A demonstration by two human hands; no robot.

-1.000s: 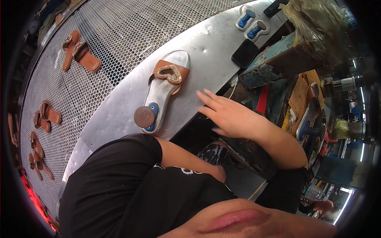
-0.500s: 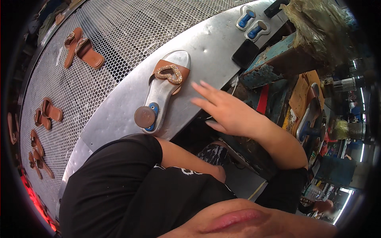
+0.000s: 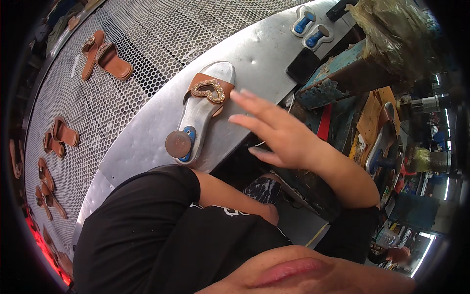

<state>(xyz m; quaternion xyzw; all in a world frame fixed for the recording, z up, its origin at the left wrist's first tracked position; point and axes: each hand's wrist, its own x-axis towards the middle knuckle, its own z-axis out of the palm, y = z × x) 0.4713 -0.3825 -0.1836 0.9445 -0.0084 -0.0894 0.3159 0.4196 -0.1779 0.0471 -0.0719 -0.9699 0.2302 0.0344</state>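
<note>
My right hand (image 3: pixel 279 130) hovers over the edge of the metal ledge, palm down, its fingers spread and holding nothing. Its fingertips are just right of a silver shoe last (image 3: pixel 196 113), close to a brown leather strap (image 3: pixel 199 81) wrapped over the last's front. A sparkling heart-shaped ornament (image 3: pixel 208 91) sits on that strap. At the heel end, a round brown disc (image 3: pixel 178 144) stands on a blue fitting (image 3: pixel 189 131). My left upper arm comes out of a black sleeve (image 3: pixel 142 215) and bends downward; the left hand is hidden.
A perforated belt (image 3: pixel 166 34) carries several brown sandals (image 3: pixel 115 63) on the left. Up the metal ledge (image 3: pixel 254 54) lie two small lasts (image 3: pixel 317 36) with blue fittings and a black phone-like slab (image 3: pixel 302 66). A worn blue-green machine (image 3: pixel 333 78), partly under plastic wrap (image 3: pixel 387 34), stands right.
My right hand has moved slightly left, toward the strap. The sandals on the belt have shifted a little up and right. Something skin-coloured, perhaps another person's hand, now shows at lower left.
</note>
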